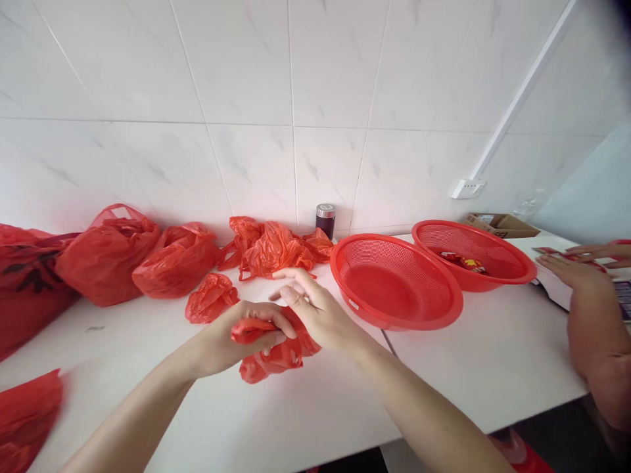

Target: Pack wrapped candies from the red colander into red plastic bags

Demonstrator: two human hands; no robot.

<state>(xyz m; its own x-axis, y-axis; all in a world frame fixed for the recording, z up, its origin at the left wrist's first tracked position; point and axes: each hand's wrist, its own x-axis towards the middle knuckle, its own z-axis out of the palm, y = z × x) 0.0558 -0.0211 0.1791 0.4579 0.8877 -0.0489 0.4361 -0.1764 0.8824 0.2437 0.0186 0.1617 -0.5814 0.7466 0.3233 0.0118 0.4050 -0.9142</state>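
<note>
In the head view, a crumpled red plastic bag (273, 360) is clutched in a narrow, closed grip by the left hand (241, 335), just over the white counter (473, 361). The right hand (320, 312) is loosely curved against the bag, though whether it grips cannot be told; a red plastic colander (340, 263) stands just beside it.

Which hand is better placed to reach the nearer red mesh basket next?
Probably the right hand: it sits closer to the red mesh basket, with its fingers open, while the left hand is closed around the red plastic bag.
</note>
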